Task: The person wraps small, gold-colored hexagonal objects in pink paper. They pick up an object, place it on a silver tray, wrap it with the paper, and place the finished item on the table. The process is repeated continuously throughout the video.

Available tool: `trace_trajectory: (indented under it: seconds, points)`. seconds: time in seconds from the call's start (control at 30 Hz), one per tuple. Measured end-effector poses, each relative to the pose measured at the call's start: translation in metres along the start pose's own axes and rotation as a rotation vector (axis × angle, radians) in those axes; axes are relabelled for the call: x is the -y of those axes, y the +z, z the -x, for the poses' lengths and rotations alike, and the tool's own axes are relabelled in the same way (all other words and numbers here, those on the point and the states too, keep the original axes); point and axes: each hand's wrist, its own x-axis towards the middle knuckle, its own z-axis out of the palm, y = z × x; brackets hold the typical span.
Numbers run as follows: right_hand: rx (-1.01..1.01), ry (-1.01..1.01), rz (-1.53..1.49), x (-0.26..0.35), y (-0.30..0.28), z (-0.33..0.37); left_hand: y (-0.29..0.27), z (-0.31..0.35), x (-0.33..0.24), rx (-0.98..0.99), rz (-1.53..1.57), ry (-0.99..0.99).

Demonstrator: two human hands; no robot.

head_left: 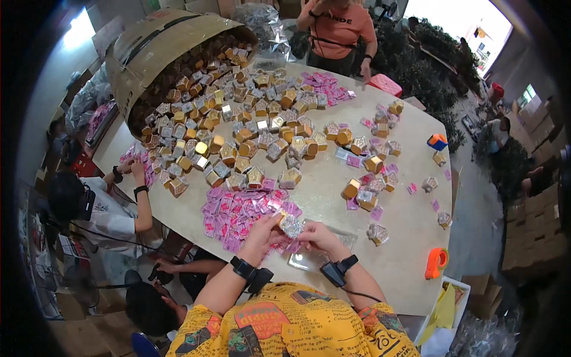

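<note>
Near the table's front edge, a small house-shaped ornament [291,226] with a silver glitter face and a gold side is held between both my hands. My left hand [264,237] grips it from the left, fingers closed around its edge. On its right lower side, my right hand [320,239] pinches with thumb and fingertips; any thin piece in that pinch is too small to make out. A heap of small pink printed packets [229,217] lies just beyond and left of my hands. Partly under my right hand rests a flat clear plastic tray or wrapper [306,262].
A tipped cardboard box [148,50] spills many gold and silver ornaments [238,128] across the table [398,273]. An orange tape dispenser [436,263] sits at the right edge. More ornaments with pink packets [366,196] stand right. Co-workers are at left and across the table.
</note>
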Motion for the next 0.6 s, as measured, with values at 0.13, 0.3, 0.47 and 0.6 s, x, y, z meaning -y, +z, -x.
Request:
trace_trajectory:
  seconds: [0.13,0.3,0.47,0.6]
  points:
    - [-0.06,0.033,-0.039,0.002,-0.001,-0.002,-0.001,-0.004,0.0,-0.03,-0.022,-0.018]
    - [-0.118,0.001,-0.08,0.001,0.004,-0.006,-0.005,-0.014,0.001,-0.013,-0.016,-0.02]
    - [-0.14,0.005,0.075,0.007,-0.003,-0.004,0.001,-0.014,0.0,-0.007,0.016,-0.037]
    - [-0.153,0.029,0.167,0.011,-0.004,-0.002,0.004,-0.02,0.006,0.05,0.046,-0.076]
